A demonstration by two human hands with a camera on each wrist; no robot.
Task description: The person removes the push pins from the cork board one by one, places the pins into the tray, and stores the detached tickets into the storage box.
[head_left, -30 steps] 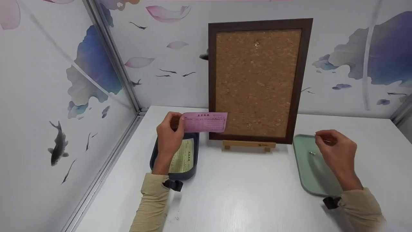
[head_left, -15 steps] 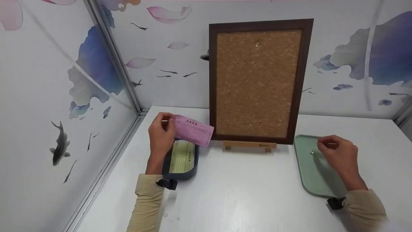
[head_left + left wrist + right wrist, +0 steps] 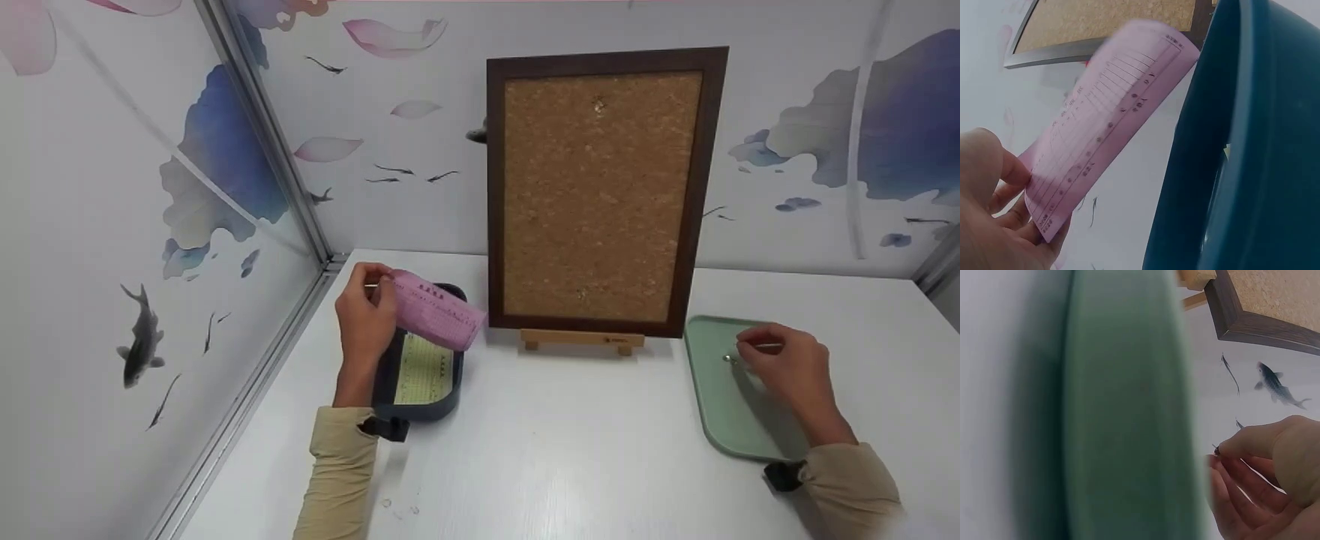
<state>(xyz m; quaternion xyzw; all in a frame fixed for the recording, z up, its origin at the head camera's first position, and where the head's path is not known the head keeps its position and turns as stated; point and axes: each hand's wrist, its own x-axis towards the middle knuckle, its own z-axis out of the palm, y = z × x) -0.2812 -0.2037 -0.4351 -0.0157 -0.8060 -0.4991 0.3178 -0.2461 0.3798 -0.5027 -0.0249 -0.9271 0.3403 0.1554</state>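
Note:
My left hand point(image 3: 365, 322) pinches a pink printed paper slip point(image 3: 437, 313) by its left end, between thumb and fingers. The slip slants down to the right and bows, over a dark blue bin point(image 3: 435, 411). Yellow-green printed slips point(image 3: 424, 371) lie in that bin. In the left wrist view the pink slip point(image 3: 1112, 121) curves beside the bin's wall point(image 3: 1207, 129). Over the green tray point(image 3: 739, 427), my right hand point(image 3: 787, 367) pinches a tiny push pin point(image 3: 1216, 450), its point showing in the right wrist view. Shiny metal pins point(image 3: 727, 358) lie on the tray beneath.
A cork board point(image 3: 600, 195) in a dark brown frame leans upright on a small wooden stand point(image 3: 581, 337) between the hands. Two rough marks show on its cork. Clear small bits point(image 3: 387, 503) lie near the table's front left. Printed walls enclose the white table point(image 3: 570, 450).
My left hand has drawn left, away from the board. The pink slip has gone from level to slanting down at its right end. My right hand has dropped slightly towards the tray.

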